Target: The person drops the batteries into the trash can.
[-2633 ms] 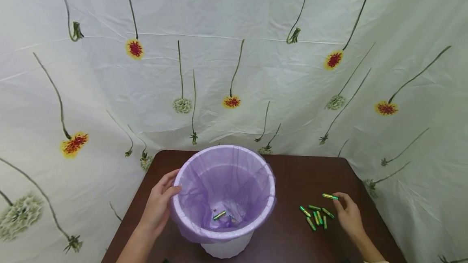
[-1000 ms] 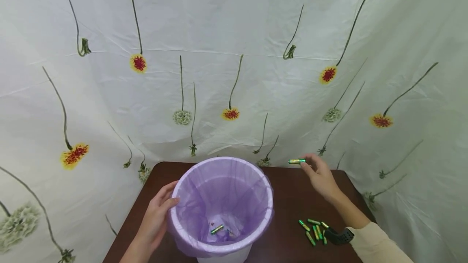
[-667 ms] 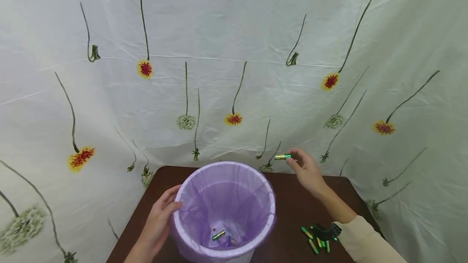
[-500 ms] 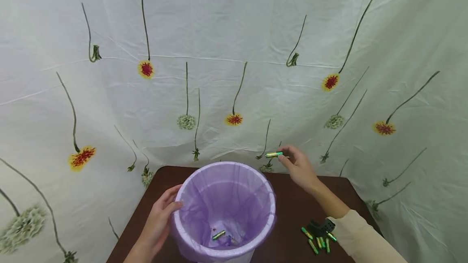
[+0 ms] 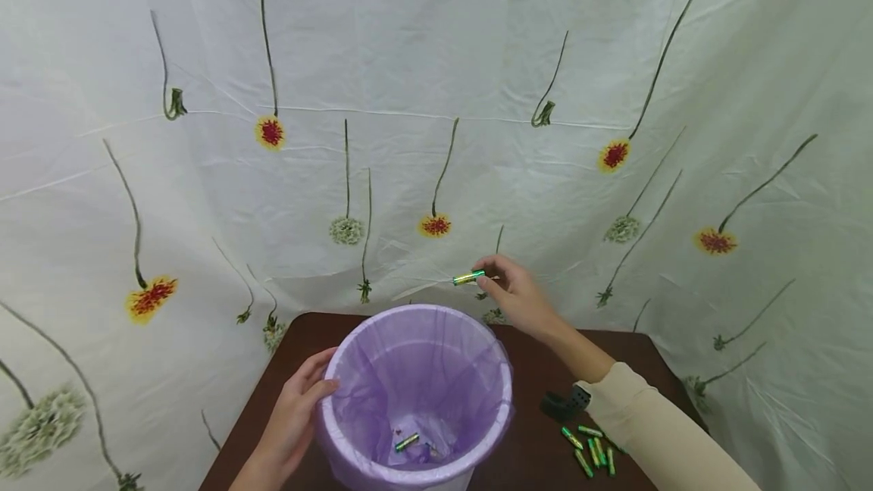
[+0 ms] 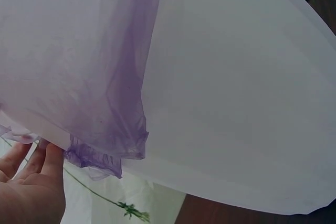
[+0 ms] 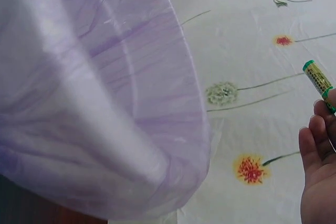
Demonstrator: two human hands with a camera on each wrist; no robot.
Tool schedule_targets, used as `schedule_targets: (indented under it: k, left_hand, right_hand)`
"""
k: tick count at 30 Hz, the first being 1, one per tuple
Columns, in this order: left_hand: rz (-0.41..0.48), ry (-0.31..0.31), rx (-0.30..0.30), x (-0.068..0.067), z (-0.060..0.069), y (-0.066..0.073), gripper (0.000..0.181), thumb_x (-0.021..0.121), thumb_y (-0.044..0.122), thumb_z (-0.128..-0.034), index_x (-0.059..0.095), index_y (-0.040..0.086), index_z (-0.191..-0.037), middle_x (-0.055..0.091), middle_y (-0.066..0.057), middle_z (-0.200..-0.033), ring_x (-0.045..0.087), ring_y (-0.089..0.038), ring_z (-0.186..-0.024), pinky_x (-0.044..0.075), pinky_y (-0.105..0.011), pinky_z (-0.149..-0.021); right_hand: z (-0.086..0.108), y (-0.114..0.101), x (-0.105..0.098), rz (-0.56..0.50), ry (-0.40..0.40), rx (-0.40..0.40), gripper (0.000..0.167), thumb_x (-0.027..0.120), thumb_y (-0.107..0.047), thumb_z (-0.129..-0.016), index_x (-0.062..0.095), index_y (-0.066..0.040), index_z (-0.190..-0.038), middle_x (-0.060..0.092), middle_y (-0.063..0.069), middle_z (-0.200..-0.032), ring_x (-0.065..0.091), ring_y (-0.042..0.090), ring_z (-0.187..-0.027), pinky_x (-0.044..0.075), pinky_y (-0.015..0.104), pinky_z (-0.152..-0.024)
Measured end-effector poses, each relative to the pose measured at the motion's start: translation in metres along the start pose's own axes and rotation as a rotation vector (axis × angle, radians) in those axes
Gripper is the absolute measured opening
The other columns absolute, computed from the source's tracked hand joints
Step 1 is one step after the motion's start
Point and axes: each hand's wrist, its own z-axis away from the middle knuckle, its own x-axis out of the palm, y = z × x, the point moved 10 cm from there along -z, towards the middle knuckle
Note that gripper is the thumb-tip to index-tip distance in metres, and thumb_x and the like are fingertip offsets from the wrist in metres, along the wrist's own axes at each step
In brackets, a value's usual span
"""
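A white trash can [image 5: 417,476] lined with a thin purple bag [image 5: 436,354] stands on the table. My left hand [image 5: 289,408] holds its left rim, thumb on top and fingers outside; in the left wrist view the fingers [image 6: 47,158] reach up to the can's edge beside the bunched bag. Above the far right part of the rim, my right hand [image 5: 518,298] pinches a green and gold battery [image 5: 468,277] by one end. The right wrist view shows that battery [image 7: 317,78] beside the bag-covered rim. Another battery [image 5: 407,442] lies at the bottom of the bag.
Several green and gold batteries [image 5: 595,451] lie loosely grouped on the dark brown table [image 5: 525,468], right of the can. A black band [image 5: 566,403] is on my right wrist, below the cream sleeve [image 5: 648,415]. A flower-printed white cloth [image 5: 395,59] hangs behind the table.
My right hand has lifted a battery from beside the pile and carried it up and left to above the can's far right rim. My left hand has stayed on the rim.
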Motion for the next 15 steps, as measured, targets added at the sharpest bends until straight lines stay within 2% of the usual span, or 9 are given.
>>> schedule_targets:
  k: [4, 11, 15]
  left_hand:
    - [-0.003, -0.004, -0.005, -0.001, 0.001, -0.001, 0.051, 0.058, -0.001, -0.0988, 0.044, -0.003, -0.147, 0.063, -0.001, -0.134, 0.062, -0.019, -0.114, 0.055, -0.034, -0.089]
    - [-0.006, -0.012, 0.009, -0.001, 0.000, 0.003, 0.049, 0.058, 0.000, -0.0987, 0.045, -0.004, -0.146, 0.063, -0.002, -0.133, 0.063, -0.019, -0.114, 0.055, -0.034, -0.088]
    - [0.002, -0.004, 0.004, -0.001, 0.001, 0.000, 0.050, 0.058, -0.001, -0.0980, 0.045, -0.004, -0.146, 0.064, -0.002, -0.133, 0.063, -0.019, -0.113, 0.055, -0.034, -0.088]
  right_hand:
    - [-0.007, -0.005, 0.014, -0.019, -0.044, -0.012, 0.019, 0.056, -0.006, -0.106, 0.060, 0.003, -0.123, 0.063, 0.018, -0.111, 0.062, 0.025, -0.094, 0.052, 0.036, -0.080]
    - [-0.017, -0.017, 0.026, -0.024, -0.059, -0.058, 0.019, 0.057, -0.003, -0.105, 0.061, 0.005, -0.122, 0.064, 0.015, -0.109, 0.063, 0.026, -0.102, 0.053, 0.035, -0.089]
    - [-0.020, -0.020, 0.031, -0.031, -0.081, -0.058, 0.019, 0.057, -0.002, -0.105, 0.061, 0.007, -0.121, 0.063, 0.016, -0.108, 0.062, 0.024, -0.099, 0.053, 0.034, -0.086]
